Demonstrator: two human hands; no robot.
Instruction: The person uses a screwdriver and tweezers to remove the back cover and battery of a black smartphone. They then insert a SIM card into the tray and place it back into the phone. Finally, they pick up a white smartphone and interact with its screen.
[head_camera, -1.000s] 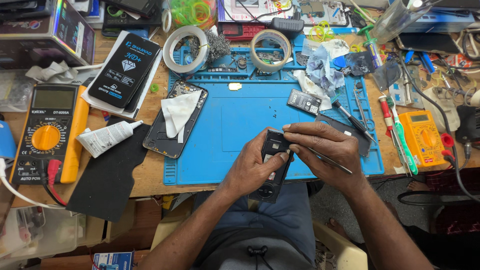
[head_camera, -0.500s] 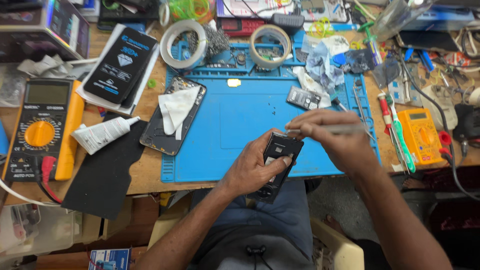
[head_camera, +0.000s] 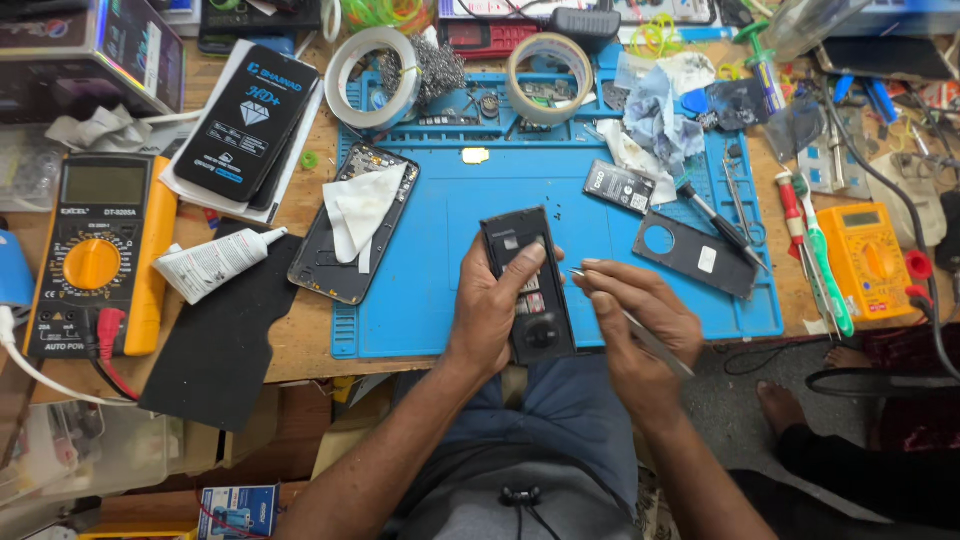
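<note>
One head-worn view looks steeply down, close over the hands and the cluttered surface (head_camera: 300, 215) (lap at bottom).

Wooden workbench (head_camera: 300, 365) spans 9 to 3 o'clock, blue work mat (head_camera: 440, 240) centred at 12. Grey floor (head_camera: 740, 420) at 4 o'clock. Even, soft light; no windows in view.
</note>
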